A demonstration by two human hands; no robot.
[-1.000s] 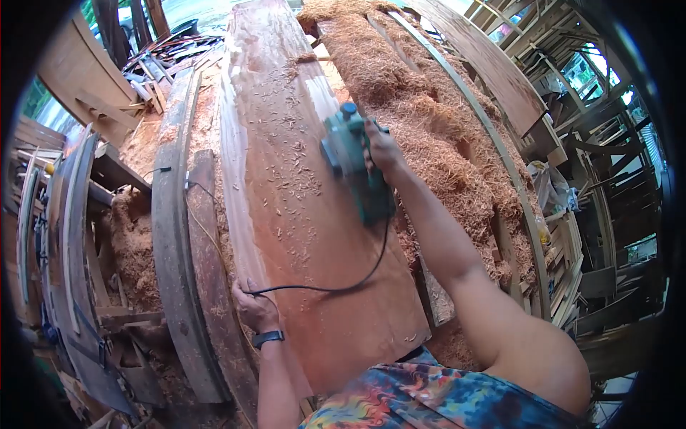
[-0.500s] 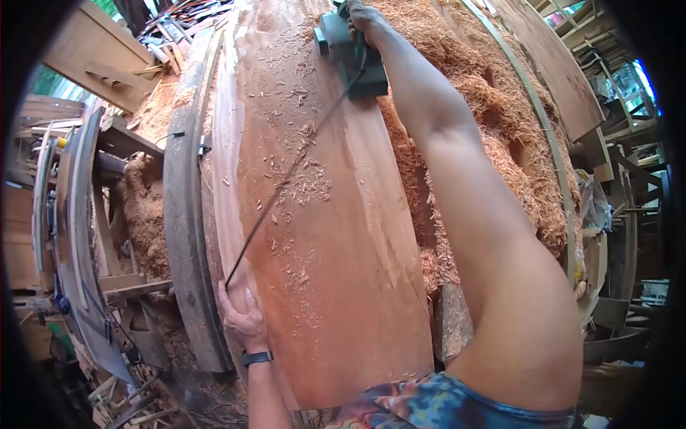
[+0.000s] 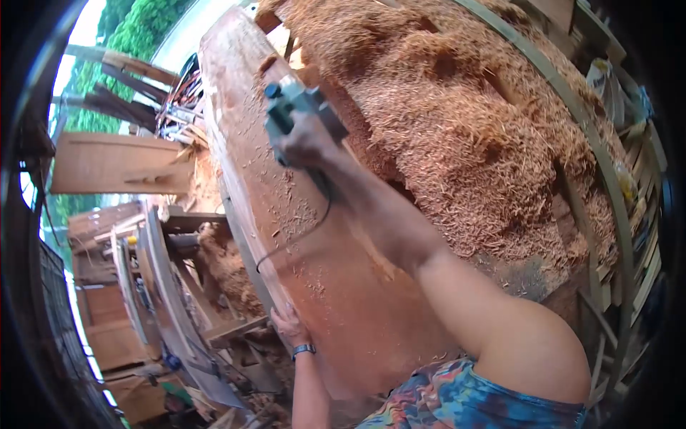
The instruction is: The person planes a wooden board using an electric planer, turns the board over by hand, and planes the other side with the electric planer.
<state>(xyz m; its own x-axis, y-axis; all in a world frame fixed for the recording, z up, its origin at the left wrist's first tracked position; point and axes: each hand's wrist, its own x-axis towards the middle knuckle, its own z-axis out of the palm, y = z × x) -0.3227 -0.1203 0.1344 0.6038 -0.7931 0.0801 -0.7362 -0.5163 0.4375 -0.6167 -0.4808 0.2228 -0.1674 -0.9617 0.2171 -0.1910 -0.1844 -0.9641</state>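
Observation:
A green electric planer (image 3: 289,107) stands on a wide reddish-brown wooden board (image 3: 364,307) toward its far end. My right hand (image 3: 311,141), arm stretched forward, is closed around the planer's handle. From the planer a dark power cord (image 3: 314,227) curves back over the board to its left edge. My left hand (image 3: 289,325), with a dark band at the wrist, rests on that left edge, fingers extended and holding nothing I can see. The cord crosses the edge just beyond those fingertips. Loose wood shavings (image 3: 296,214) lie scattered on the board's surface.
A large heap of shavings (image 3: 464,136) rises along the board's right side, with a long curved strip (image 3: 572,93) across it. To the left stand planks and timber frames (image 3: 171,286), a wooden panel (image 3: 118,163) and more scrap wood farther off.
My view has turned. My right hand has pushed the planer farther along the board. The cord, earlier taut to my left hand's fingers, now hangs slack and lies apart from them.

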